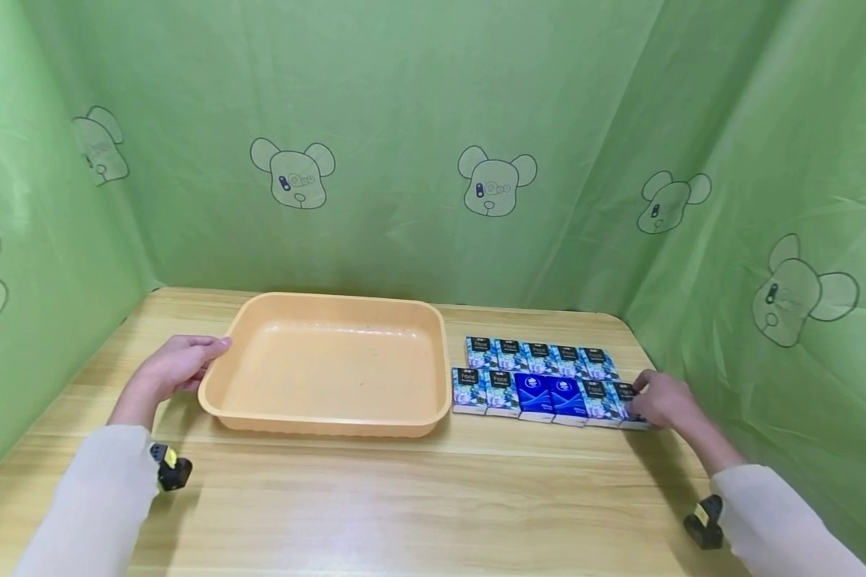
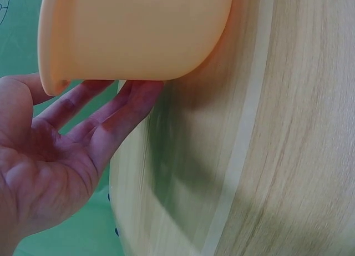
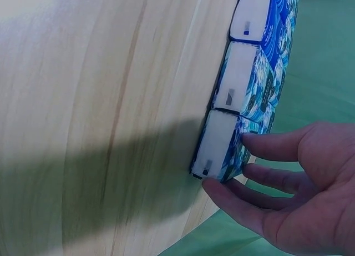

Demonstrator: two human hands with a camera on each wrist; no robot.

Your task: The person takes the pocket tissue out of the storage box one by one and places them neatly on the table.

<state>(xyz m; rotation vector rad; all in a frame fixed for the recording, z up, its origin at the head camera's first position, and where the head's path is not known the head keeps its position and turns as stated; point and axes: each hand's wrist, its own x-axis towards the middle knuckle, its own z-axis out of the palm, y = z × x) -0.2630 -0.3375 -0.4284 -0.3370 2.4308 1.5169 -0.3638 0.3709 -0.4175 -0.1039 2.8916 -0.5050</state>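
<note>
A shallow orange plastic tray (image 1: 317,369), with nothing in it, sits on the left half of the table. My left hand (image 1: 176,365) grips its left rim, thumb at the rim and fingers against the outer wall (image 2: 144,39), as the left wrist view shows. To the right of the tray, small tissue packs lie in two neat rows, most with a blue floral print (image 1: 501,391) and two plain dark blue (image 1: 534,393). At the right end of the front row, my right hand (image 1: 664,398) pinches the last tissue pack (image 3: 213,142), thumb on its top and fingers along its end.
The wooden table (image 1: 404,505) has its back edge against a green curtain (image 1: 404,240) printed with bear heads. More curtain (image 1: 823,401) hangs close beside the right arm. The tissue rows begin right by the tray's right wall.
</note>
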